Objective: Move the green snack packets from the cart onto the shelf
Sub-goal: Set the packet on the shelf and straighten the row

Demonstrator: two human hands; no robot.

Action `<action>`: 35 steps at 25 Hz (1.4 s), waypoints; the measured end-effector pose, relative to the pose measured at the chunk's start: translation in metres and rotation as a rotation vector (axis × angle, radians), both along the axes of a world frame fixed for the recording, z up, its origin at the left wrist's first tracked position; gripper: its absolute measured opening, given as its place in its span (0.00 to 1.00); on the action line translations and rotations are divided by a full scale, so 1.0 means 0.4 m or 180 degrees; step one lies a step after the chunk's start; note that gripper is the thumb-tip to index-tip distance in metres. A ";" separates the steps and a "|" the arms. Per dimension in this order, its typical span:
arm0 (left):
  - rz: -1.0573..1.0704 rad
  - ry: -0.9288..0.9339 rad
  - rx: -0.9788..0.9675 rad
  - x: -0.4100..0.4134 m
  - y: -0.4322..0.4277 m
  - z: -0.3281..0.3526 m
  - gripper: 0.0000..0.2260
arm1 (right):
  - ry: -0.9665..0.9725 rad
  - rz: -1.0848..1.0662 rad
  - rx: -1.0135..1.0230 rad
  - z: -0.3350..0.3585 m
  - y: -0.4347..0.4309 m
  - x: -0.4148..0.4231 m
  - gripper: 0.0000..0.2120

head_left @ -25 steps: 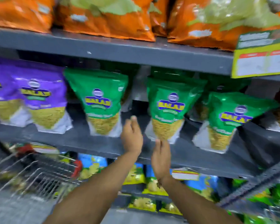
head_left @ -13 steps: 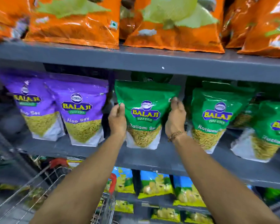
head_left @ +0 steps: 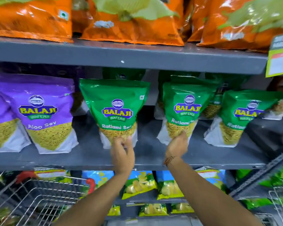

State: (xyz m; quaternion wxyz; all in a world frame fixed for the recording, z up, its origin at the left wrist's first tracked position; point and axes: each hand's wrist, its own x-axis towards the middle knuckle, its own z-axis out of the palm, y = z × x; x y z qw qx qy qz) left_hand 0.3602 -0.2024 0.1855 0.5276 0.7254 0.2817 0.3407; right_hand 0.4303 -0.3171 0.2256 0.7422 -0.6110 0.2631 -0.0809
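Observation:
Three green snack packets stand upright along the grey middle shelf point(head_left: 55, 158): one in the centre point(head_left: 116, 110), one to its right point(head_left: 184, 108) and one further right point(head_left: 245, 115), with more green packets behind them. My left hand point(head_left: 122, 154) is at the base of the centre packet, fingers loosely curled and blurred, holding nothing. Fingertips of my right hand point(head_left: 178, 145) rest against the lower front of the second packet. The wire cart point(head_left: 39, 201) with red handle ends is at the bottom left, below my left forearm.
Purple packets point(head_left: 44, 111) fill the shelf to the left. Orange bags point(head_left: 129, 22) sit on the shelf above, yellow-blue packets point(head_left: 140, 183) on the one below. A yellow price tag point(head_left: 279, 56) hangs at the upper right. A wire rack holding green packets point(head_left: 281, 178) stands at the right.
Both hands let go of the sides of the centre green packet and dropped to shelf level. My right hand shifted right onto the neighbouring packet's base.

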 end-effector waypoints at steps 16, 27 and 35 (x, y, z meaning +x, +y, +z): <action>-0.1693 0.0427 -0.0936 0.277 -0.210 0.068 0.37 | -0.0537 0.2134 0.0441 -0.018 -0.293 0.294 0.32; -0.0102 0.0622 -0.0521 0.170 -0.473 -0.019 0.20 | 0.0016 0.0151 -0.0453 -0.025 -0.489 0.181 0.21; -0.1465 -0.0239 -0.1600 0.470 -0.659 0.245 0.18 | -0.1240 0.0498 -0.0003 0.172 -0.708 0.460 0.07</action>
